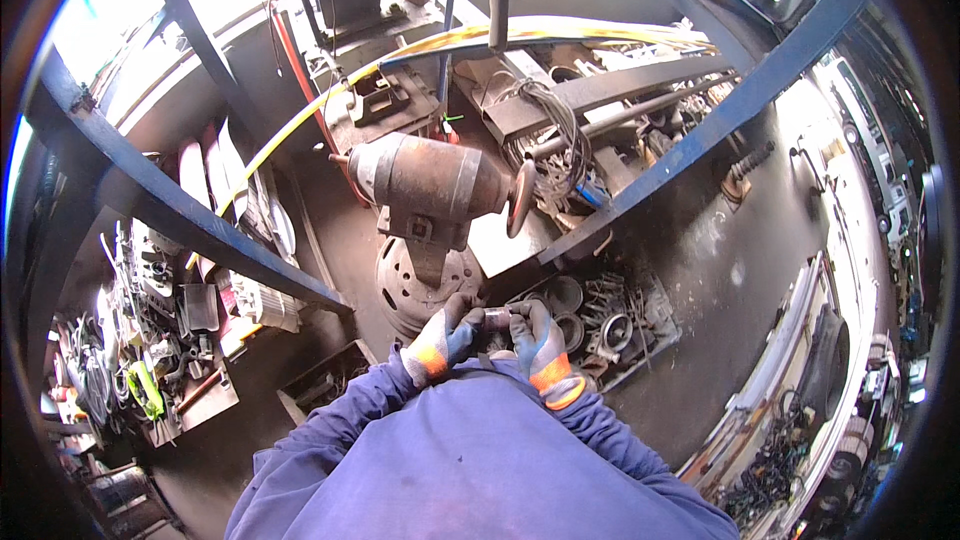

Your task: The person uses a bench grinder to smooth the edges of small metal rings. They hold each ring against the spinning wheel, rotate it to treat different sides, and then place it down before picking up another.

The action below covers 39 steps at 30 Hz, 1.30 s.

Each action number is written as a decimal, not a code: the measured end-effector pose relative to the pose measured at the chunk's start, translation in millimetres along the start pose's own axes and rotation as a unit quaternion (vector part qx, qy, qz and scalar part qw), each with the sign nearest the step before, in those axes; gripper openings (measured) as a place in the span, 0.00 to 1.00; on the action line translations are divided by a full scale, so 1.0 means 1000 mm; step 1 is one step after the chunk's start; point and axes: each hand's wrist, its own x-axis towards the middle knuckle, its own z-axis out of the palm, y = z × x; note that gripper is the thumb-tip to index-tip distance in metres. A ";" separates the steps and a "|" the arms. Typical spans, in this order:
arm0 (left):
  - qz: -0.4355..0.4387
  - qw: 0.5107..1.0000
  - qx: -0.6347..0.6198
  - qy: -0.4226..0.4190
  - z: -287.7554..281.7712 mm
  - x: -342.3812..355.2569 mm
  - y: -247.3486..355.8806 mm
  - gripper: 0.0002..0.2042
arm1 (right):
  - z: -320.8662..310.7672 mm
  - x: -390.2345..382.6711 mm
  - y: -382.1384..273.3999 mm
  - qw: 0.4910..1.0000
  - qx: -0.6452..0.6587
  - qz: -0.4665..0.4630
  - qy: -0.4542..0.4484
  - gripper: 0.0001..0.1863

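The gloved left hand (457,332) and right hand (539,337) both pinch a small metal cylinder (496,318) between them; the step seems to be steadying it, the next move calling for even grip. Ahead of the left hand stands a rusty machine (430,178); rightward of the right, a heap of metal parts (606,315) and dark floor (715,280).

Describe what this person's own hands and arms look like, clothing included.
The left hand and the right hand wear matching work gloves: dark greyish fingers, blue-grey areas toward the back, and bright orange at the wrist cuffs. Long, loose, wrinkled blue-purple sleeves cover both forearms. Any fine markings on the gloves are too small to make out.
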 end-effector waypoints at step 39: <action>0.014 0.959 -0.020 0.281 0.034 0.138 -0.037 0.11 | 0.015 0.113 0.088 0.994 -0.064 0.015 0.085 0.18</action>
